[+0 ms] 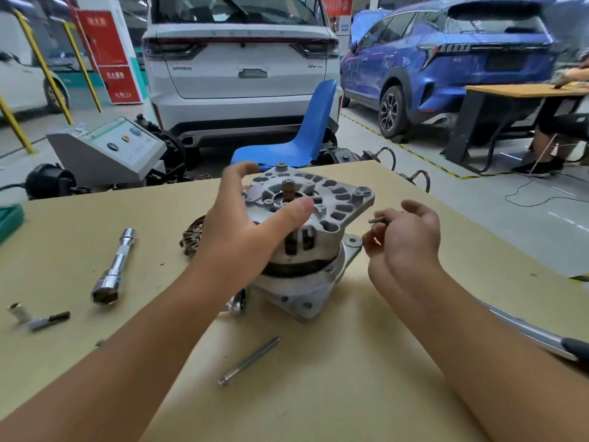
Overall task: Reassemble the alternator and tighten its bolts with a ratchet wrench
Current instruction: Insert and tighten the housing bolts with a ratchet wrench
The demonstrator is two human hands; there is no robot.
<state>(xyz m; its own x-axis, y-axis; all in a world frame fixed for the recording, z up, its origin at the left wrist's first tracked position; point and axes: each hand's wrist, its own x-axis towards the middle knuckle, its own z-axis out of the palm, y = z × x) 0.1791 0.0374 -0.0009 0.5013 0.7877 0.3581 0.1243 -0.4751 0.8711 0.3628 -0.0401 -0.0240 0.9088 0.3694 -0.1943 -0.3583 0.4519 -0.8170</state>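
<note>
In the middle of the frame a grey cast-metal alternator [306, 237] stands on a tan board tabletop [318, 393], its vented end cover facing up and tilted slightly. The left hand [248, 228] grips the cover's left side, thumb laid across the top and fingers curled round the far edge. Just right of the alternator, the right hand [404, 240] pinches a thin metal bolt [377, 220] between its fingertips, apart from the housing. A long silver bolt [248, 362] lies lower centre. At left lies a chrome socket extension bar [116, 266], with a small socket [17, 311] and a dark-tipped bit [47, 320] below it. A chrome ratchet handle [526, 333] shows behind the right forearm.
</note>
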